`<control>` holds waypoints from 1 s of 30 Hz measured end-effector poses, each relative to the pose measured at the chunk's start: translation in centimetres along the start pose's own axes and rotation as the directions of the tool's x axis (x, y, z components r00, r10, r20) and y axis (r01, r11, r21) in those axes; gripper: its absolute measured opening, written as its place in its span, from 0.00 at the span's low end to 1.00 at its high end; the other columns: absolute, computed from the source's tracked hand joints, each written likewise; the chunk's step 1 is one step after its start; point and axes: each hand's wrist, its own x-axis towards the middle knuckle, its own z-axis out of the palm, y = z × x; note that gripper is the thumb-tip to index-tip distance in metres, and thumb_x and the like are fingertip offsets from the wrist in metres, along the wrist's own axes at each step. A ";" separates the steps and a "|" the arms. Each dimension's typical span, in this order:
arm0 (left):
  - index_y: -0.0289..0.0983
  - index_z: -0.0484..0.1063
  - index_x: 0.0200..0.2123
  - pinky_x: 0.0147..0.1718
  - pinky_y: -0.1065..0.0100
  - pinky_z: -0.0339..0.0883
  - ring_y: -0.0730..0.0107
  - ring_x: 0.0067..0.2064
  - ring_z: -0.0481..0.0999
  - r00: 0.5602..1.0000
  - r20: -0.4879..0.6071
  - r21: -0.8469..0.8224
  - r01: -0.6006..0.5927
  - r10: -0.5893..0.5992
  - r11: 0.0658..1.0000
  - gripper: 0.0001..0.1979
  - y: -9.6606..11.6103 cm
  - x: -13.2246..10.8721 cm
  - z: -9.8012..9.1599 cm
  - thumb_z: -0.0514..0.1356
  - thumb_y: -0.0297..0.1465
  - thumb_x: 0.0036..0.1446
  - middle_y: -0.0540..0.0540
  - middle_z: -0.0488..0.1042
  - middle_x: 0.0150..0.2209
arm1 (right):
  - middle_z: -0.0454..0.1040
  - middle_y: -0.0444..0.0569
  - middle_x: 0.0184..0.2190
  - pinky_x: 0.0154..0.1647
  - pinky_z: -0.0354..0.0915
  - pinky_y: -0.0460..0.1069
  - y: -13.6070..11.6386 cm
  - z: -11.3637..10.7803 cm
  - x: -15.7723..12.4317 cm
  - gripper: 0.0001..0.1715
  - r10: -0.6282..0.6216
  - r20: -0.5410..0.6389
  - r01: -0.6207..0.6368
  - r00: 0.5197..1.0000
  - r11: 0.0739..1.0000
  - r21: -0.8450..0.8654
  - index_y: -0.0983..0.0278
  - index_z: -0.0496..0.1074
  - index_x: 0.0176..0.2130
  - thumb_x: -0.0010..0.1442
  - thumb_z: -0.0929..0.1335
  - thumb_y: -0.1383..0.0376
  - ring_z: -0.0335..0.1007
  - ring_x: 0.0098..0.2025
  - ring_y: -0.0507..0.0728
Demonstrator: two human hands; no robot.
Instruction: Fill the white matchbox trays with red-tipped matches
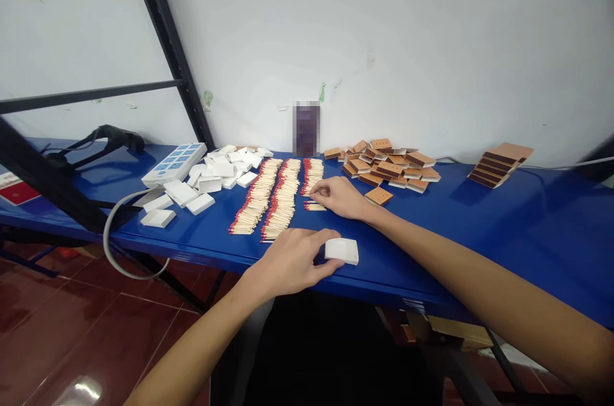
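Near the table's front edge, my left hand (293,257) holds a small white matchbox tray (342,251) between thumb and fingers. The tray lies on the tabletop. My right hand (341,196) has its thumb and fingers pinched together on matches at the near end of a short row (313,171) of red-tipped matches. How many it grips is hidden. A few loose matches (315,206) lie just under its fingers. To the left run two longer rows of matches, a middle row (283,198) and a left row (258,196), with red heads facing left.
White matchbox trays (223,167) are heaped at back left beside a white power strip (175,163) with a grey cable (106,233). Brown matchbox sleeves (388,166) are piled at back right; stacked sleeves (501,164) stand farther right. A black metal post (165,35) rises at left.
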 end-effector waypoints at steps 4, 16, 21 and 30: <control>0.43 0.70 0.54 0.30 0.69 0.57 0.67 0.31 0.73 1.000 -0.003 -0.002 -0.001 0.001 1.000 0.19 0.0 0.0 0.0 0.59 0.41 0.63 0.52 0.72 0.28 | 0.75 0.45 0.24 0.28 0.54 0.46 0.0 0.1 0.0 0.11 0.007 -0.001 -0.007 1.000 1.000 0.002 0.64 0.79 0.33 0.57 0.67 0.64 0.64 0.26 0.51; 0.42 0.70 0.54 0.30 0.69 0.58 0.66 0.31 0.73 1.000 0.000 0.021 -0.006 0.006 1.000 0.19 0.0 0.0 0.0 0.58 0.41 0.63 0.52 0.73 0.28 | 0.75 0.45 0.25 0.29 0.54 0.46 0.3 0.4 0.0 0.12 0.005 -0.015 -0.005 1.000 1.000 0.002 0.64 0.80 0.35 0.57 0.66 0.64 0.64 0.26 0.51; 0.42 0.70 0.54 0.30 0.69 0.58 0.66 0.31 0.74 1.000 0.003 0.026 0.001 -0.001 1.000 0.19 0.1 0.0 0.0 0.59 0.41 0.63 0.52 0.73 0.28 | 0.74 0.45 0.24 0.29 0.53 0.46 0.1 0.2 -0.1 0.12 0.013 -0.002 -0.013 1.000 1.000 0.002 0.64 0.79 0.35 0.57 0.66 0.65 0.63 0.27 0.51; 0.42 0.70 0.55 0.30 0.69 0.58 0.66 0.32 0.74 1.000 0.000 0.024 -0.001 0.001 1.000 0.19 0.1 0.0 0.0 0.58 0.41 0.63 0.51 0.74 0.29 | 0.69 0.42 0.22 0.29 0.53 0.46 -0.3 -0.3 -0.7 0.10 -0.005 0.007 0.004 1.000 0.997 0.077 0.65 0.76 0.33 0.58 0.65 0.65 0.60 0.25 0.50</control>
